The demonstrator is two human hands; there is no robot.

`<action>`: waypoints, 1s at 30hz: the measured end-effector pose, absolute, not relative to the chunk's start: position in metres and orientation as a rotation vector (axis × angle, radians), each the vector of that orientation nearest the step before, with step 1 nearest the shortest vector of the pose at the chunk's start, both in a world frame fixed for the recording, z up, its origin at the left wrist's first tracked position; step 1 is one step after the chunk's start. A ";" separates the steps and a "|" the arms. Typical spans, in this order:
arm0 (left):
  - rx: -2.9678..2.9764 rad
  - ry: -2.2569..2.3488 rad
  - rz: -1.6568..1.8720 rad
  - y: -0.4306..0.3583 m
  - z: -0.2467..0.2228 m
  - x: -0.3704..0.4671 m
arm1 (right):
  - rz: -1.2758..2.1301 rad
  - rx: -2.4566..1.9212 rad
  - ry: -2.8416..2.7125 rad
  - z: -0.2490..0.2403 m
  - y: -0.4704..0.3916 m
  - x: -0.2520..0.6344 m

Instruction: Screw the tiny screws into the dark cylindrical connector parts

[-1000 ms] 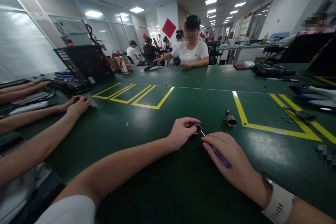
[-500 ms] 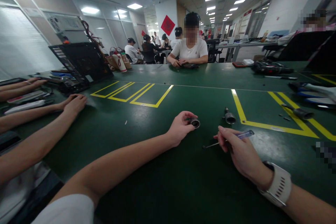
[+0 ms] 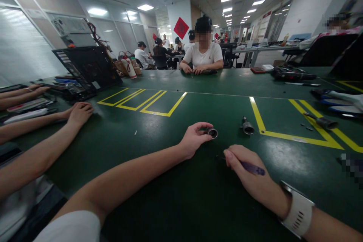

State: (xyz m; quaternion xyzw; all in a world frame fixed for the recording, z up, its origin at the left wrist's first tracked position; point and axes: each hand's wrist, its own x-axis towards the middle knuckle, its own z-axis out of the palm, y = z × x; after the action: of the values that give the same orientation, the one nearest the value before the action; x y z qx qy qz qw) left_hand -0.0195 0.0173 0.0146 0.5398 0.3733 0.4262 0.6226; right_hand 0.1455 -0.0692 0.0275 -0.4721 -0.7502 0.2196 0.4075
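My left hand (image 3: 195,140) grips a small round metal cup-like part (image 3: 212,132) between thumb and fingers, its hollow end facing me. In my right hand (image 3: 244,166) is a screwdriver with a purple, see-through handle (image 3: 253,168). Its thin shaft points left, below the metal part and apart from it; the tip is dark and blurred. Just beyond my right hand, a similar metal piece with a stem (image 3: 247,127) rests on the green table (image 3: 159,181).
Another stemmed metal piece (image 3: 326,122) lies by the yellow tape (image 3: 300,139) at right, with several tiny parts nearby. A co-worker's hands (image 3: 81,113) rest on the table at left. Across the table sits a person (image 3: 202,55). A black device (image 3: 87,68) stands at back left.
My right hand has shifted down and slightly left, rolling over so the screwdriver's handle now slopes down to the right. My left hand has barely moved with the metal part.
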 end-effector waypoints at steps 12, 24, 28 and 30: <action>1.224 0.828 1.043 0.016 0.014 -0.018 | 0.553 -1.124 -1.856 0.027 -0.068 0.148; 1.245 0.849 1.017 0.016 0.014 -0.019 | 0.826 -1.339 -1.717 0.025 -0.061 0.151; 1.237 0.866 1.019 0.016 0.015 -0.018 | 0.773 -1.348 -1.806 0.025 -0.061 0.150; 1.236 0.871 1.001 0.016 0.016 -0.019 | 0.667 -1.299 -1.886 0.025 -0.064 0.148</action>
State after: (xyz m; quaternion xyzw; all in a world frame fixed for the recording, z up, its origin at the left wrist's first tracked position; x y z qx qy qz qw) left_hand -0.0185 0.0160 0.0158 0.5366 0.3784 0.4345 0.6164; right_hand 0.1482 -0.0641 0.0245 -0.5063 -0.7348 0.2598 0.3692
